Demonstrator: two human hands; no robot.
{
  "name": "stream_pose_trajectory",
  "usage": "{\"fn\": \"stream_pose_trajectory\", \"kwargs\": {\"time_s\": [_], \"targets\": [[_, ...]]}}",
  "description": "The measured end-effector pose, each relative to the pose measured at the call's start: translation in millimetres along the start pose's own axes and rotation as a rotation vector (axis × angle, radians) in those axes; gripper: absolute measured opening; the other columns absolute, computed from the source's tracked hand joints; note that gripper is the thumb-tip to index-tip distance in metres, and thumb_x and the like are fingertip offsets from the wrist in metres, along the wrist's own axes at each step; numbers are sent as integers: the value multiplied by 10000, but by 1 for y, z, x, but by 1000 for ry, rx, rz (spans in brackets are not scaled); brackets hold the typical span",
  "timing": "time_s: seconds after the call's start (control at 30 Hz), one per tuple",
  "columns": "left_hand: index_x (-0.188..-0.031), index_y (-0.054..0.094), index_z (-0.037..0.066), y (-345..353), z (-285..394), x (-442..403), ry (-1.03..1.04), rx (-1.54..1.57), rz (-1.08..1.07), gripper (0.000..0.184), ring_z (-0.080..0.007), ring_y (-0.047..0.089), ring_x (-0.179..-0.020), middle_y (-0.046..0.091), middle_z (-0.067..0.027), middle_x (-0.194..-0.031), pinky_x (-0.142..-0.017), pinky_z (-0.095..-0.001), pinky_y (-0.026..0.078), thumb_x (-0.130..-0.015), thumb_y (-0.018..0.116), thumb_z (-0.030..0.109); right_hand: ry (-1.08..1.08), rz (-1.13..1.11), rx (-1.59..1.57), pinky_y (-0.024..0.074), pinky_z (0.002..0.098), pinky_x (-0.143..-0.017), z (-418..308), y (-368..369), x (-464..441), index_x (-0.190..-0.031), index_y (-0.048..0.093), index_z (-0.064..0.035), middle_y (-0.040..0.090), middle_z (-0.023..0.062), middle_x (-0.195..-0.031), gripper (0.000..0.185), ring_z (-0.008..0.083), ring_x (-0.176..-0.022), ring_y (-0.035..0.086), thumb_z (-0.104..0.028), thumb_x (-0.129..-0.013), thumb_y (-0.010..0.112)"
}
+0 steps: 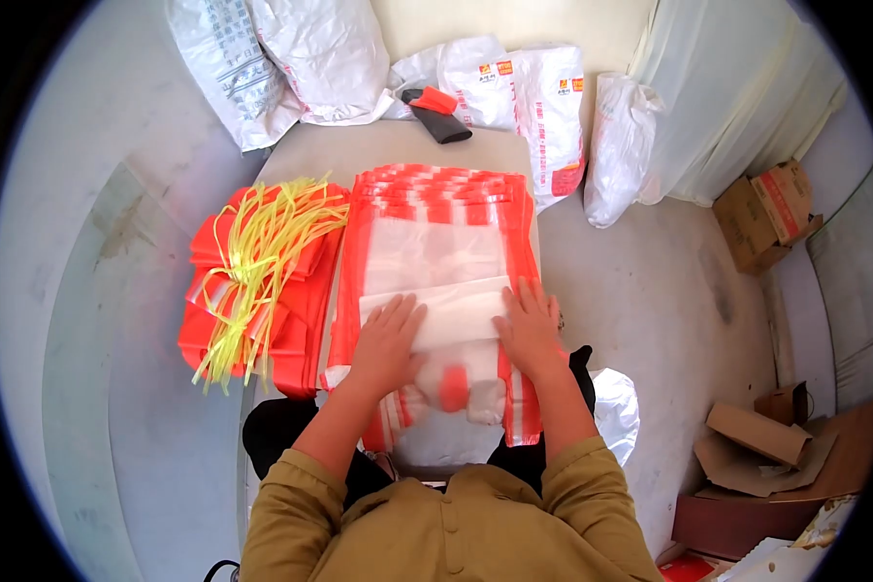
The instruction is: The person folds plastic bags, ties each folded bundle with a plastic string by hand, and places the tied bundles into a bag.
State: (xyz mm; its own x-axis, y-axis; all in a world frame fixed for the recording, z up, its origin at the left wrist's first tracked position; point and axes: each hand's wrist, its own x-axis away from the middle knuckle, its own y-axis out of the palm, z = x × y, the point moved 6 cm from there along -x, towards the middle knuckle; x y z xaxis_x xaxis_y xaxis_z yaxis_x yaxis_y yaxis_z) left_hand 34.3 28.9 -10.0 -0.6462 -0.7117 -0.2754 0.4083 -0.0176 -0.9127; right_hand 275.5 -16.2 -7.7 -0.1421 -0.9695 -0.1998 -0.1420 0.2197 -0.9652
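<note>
A stack of red-edged bags (436, 238) with a pale see-through middle panel lies in front of me. Across it runs a whitish folded band (456, 308). My left hand (388, 335) rests palm down on the left end of this band, fingers spread. On the other side, my right hand (529, 328) presses flat at the band's right end, its fingers stretched over the red edge. Neither hand grips anything. Below the band, the bags' near ends look loose, and a red patch (453, 388) shows between my forearms.
To the left is a pile of red bags (296, 335) with yellow ties (257, 272) bunched on top. Behind stand white sacks (320, 58) and a dark and red roll-like item (441, 116). Cardboard boxes (761, 213) and opened cartons (766, 451) lie at the right.
</note>
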Motion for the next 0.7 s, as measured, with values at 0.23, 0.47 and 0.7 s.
{"fn": "stream_pose_trajectory", "kwargs": {"time_s": [0.23,0.47,0.7], "targets": [[-1455,503,58,3,-2,-3,-26,16,-35,766,-370,403,-1469,459,-188,-1557,-1199,-541,315,-796,798,315,191,-294,-948,507,341,-841,-32,9,55,-1539,443,-97,618,96,-1275,572,212,-1033,628,-205,-1007,623],[-1471,496,68,6,-7,-6,-46,5,-76,752,-361,395,-1477,465,-175,-1560,-1206,-538,311,-828,775,342,548,-400,-1716,506,299,-804,-53,39,57,-1608,330,-135,585,35,-1261,564,174,-1034,632,-221,-1084,520],[-1411,551,62,-6,3,-10,-85,-16,-45,608,-354,480,-1409,558,-170,-1469,-1155,-520,377,-856,730,235,606,-268,-1989,480,218,-694,-69,28,50,-1582,367,-61,544,71,-1358,537,171,-1070,648,-162,-1072,502]]}}
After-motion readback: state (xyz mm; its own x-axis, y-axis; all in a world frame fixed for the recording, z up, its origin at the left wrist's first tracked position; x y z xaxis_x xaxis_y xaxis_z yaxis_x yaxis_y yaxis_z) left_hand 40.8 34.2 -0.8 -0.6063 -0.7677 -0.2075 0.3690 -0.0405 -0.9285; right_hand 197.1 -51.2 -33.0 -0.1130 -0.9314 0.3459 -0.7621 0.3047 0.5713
